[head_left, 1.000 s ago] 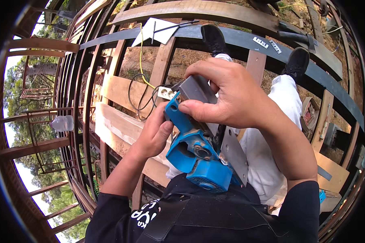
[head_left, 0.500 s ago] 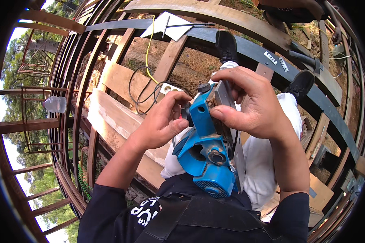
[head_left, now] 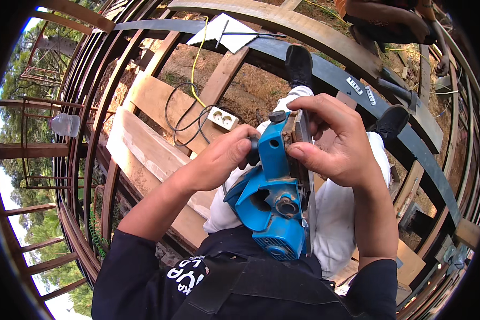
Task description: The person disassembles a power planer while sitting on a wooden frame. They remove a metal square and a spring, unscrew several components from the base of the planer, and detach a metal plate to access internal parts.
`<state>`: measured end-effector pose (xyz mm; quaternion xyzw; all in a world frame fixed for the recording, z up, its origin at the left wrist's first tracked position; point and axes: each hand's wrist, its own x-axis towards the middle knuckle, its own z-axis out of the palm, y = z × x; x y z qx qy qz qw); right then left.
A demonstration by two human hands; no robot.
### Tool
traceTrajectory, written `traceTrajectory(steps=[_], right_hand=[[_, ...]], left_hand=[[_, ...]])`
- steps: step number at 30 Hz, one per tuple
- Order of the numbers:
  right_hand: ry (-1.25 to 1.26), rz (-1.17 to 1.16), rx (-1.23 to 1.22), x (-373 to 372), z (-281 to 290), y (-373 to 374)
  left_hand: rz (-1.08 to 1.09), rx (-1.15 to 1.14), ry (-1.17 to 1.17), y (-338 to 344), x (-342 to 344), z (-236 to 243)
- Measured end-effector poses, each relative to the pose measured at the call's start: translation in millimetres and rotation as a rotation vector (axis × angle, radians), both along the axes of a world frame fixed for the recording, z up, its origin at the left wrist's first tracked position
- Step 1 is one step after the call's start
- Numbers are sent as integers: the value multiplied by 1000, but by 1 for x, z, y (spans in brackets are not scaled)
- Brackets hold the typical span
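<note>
A blue electric hand planer (head_left: 274, 213) rests on its side in my lap, with its flat metal sole (head_left: 312, 213) facing right. My left hand (head_left: 226, 157) pinches the black knob (head_left: 253, 151) on the planer's left side between thumb and curled fingers. My right hand (head_left: 338, 141) grips the front part of the sole, thumb on its near side and fingertips around its far edge. A dark round cap (head_left: 277, 116) tops the planer's front end. Sawdust clings around the round opening in the body.
Beyond my left hand lies a white power strip (head_left: 222, 118) with a yellow cord and a coiled black cable. Wooden boards (head_left: 160, 154) and a dark metal beam (head_left: 336, 74) cross the dirt floor. A white board (head_left: 224, 32) holds two thin dark rods. Another person (head_left: 394, 21) is at the upper right.
My left fingers have closed further around the black knob. My view has shifted slightly, and more of the power strip shows. The other person has come further into view.
</note>
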<state>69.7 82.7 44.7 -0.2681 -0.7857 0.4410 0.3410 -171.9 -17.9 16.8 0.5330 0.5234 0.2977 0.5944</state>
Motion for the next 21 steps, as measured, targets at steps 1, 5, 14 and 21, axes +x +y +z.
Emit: traceTrajectory(steps=[1,5,14,21], right_hand=[[12,-5,-27,-1,0,-1],[-23,0,-35,-9,1,-2],[34,-62,89,-5,-13,-3],[3,-86,117,-6,-12,-4]], left_hand=[[-36,224,116,-4,-1,0],[75,464,262,-12,0,-10],[119,63,-78,-10,3,-1],[575,118,-94,-21,38,-20]])
